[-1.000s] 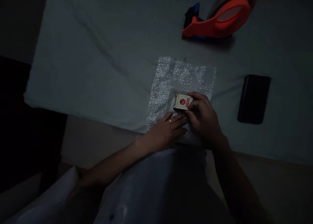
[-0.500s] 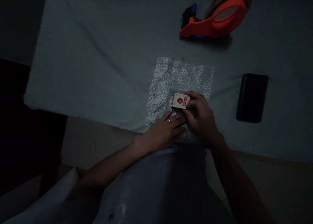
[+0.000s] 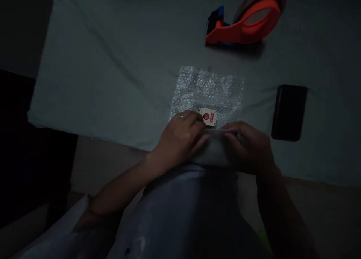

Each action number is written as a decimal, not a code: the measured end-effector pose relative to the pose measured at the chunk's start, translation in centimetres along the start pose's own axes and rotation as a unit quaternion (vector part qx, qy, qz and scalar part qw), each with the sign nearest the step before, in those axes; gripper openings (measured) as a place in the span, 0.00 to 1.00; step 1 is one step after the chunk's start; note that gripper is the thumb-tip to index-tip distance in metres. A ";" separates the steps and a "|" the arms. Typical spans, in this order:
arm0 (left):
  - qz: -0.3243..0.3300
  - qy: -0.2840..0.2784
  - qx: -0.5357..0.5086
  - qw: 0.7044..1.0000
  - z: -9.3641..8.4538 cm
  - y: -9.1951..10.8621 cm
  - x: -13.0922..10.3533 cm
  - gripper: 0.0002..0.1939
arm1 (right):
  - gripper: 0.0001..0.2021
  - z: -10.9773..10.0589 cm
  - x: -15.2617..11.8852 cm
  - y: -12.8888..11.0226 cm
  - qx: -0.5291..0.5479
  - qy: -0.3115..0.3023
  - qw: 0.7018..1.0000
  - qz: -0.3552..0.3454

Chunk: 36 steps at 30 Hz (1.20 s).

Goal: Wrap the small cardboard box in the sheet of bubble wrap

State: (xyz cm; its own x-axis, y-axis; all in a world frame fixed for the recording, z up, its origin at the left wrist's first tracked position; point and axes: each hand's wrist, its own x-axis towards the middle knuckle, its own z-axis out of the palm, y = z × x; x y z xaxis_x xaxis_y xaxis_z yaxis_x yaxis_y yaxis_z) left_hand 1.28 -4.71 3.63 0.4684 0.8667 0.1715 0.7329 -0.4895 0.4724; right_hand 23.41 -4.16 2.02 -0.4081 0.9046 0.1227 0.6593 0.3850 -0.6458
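A small pale box with a red emblem and red label (image 3: 209, 117), much like a playing-card pack, lies on a sheet of bubble wrap (image 3: 208, 87). My left hand (image 3: 183, 136), with a ring on one finger, is closed on the lifted near edge of the wrap, and its fingertips reach the box's left side. On the other side, my right hand (image 3: 248, 144) pinches the same edge just right of the box. The wrap's near edge is raised and folded between both hands. Dim light hides some of the fingertips.
An orange and blue tape dispenser (image 3: 242, 31) with a roll of tape stands at the far side. A black rectangular object (image 3: 289, 113) lies to the right. Pale cloth (image 3: 113, 89) covers the table, whose near edge runs just in front of my body.
My right hand has let go of the box and moved right and down onto the wrap. The left hand has shifted up and left. The wrap's near edge is lifted now.
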 end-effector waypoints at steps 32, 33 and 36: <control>-0.318 -0.054 -0.136 0.937 -1.9 -5.5 0.0 0.14 | 0.12 3.0 2.0 0.4 -0.084 -0.025 0.989 -0.123; -0.328 -0.062 -0.125 0.934 -2.1 -5.3 -0.3 0.16 | 0.12 3.0 1.7 0.4 -0.082 -0.030 0.989 -0.119; -0.366 -0.112 -0.119 0.916 -2.6 -4.4 -0.6 0.25 | 0.12 2.9 1.0 0.3 -0.070 -0.042 0.991 -0.111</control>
State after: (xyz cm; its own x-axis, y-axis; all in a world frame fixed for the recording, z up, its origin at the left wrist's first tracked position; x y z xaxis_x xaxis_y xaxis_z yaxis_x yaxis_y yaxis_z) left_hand -3.52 -2.78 3.73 0.0024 0.9001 -0.4357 0.7753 0.2735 0.5693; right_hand 21.35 -3.63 -0.27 -0.5999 0.7789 0.1828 0.6261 0.5992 -0.4989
